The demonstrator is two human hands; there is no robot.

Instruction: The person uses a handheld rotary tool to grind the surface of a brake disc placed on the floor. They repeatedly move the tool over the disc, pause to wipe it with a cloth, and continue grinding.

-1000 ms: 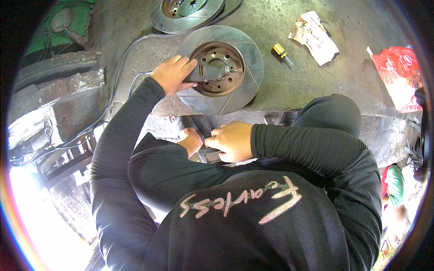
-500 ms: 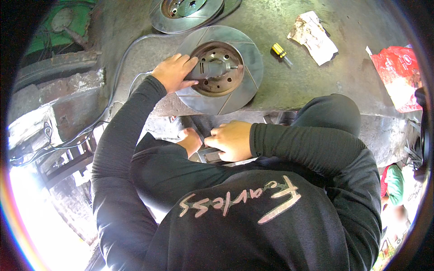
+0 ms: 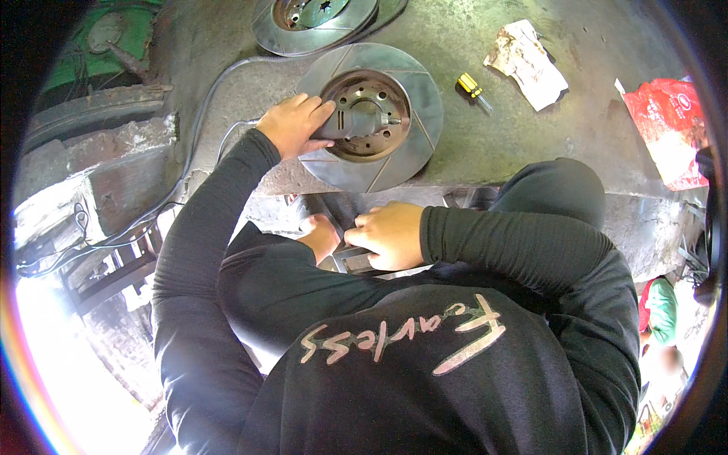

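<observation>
A slotted brake disc (image 3: 419, 91) lies flat on the worktop, its brown rusty hub ringed with bolt holes. Over that hub lies a dark grey die grinder (image 3: 355, 120), its short metal spindle pointing right. My left hand (image 3: 296, 125) is wrapped round the grinder's left end, the thumb on the near side. The palm hides part of the tool's body. My right hand (image 3: 390, 233) is low over my lap, fingers curled and pressed together, below the worktop's near edge. Nothing shows in it, though its underside is hidden.
Another brake disc (image 3: 265, 34) lies beyond. A grey hose (image 3: 199, 114) curves along the left side. Right of the disc are a yellow-handled screwdriver (image 3: 472, 87), a stained paper (image 3: 527, 64) and a red plastic bag (image 3: 663, 121). A person in green (image 3: 662, 311) appears at the far right.
The die grinder in my left hand has shifted very slightly to the right over the hub. My right hand has hardly moved.
</observation>
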